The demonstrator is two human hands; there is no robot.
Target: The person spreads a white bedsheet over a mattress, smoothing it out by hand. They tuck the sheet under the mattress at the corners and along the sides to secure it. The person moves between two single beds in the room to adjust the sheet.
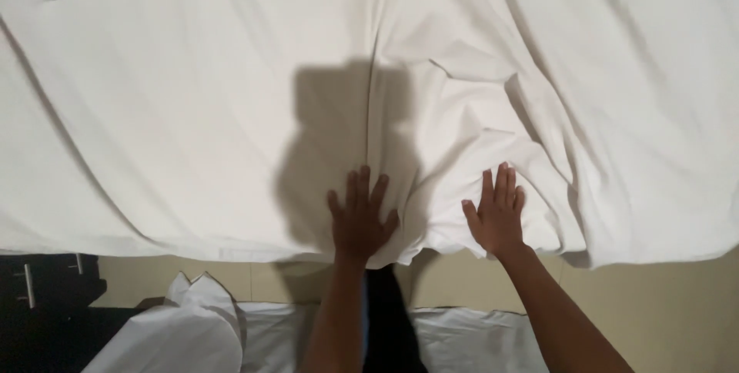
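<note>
A large white sheet [192,96] covers a bed and fills most of the head view. It is rumpled into folds on the right side, with a long crease running up the middle. My left hand [359,219] lies flat on the sheet near its front edge, fingers spread, in the shadow of my head. My right hand [496,215] rests flat on a raised fold of the sheet a little to the right, fingers apart. Neither hand grips the cloth.
Below the sheet's edge runs a beige floor [662,304]. More white linen [185,327] lies heaped at the bottom left and along the bottom. A dark piece of furniture with metal handles [46,284] stands at the lower left.
</note>
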